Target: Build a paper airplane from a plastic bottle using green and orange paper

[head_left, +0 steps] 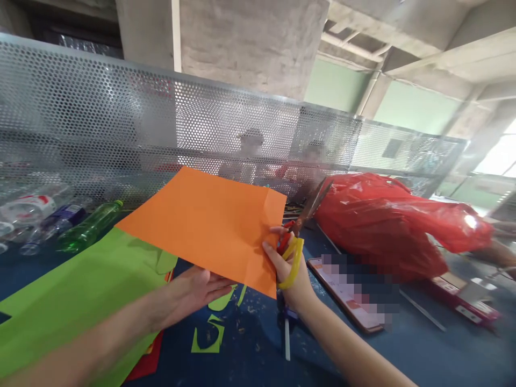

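An orange sheet of paper (209, 220) is held up above the table, with a folded strip along its right side. My right hand (296, 279) pinches that edge between thumb and fingers. In the same hand are scissors (297, 258) with yellow and red handles, their blades pointing up and away to the right. My left hand (197, 293) is open under the sheet's lower edge, fingers stretched out flat; whether it touches the paper I cannot tell. Below lie a large green sheet (76, 301) and a cut green scrap (220, 338) with a curved gap.
Plastic bottles, one a green bottle (91, 226), lie at the left. A red plastic bag (379, 226) and a phone (346, 295) are on the right of the blue table (250, 365). A perforated metal screen (226, 118) stands behind; people show through it.
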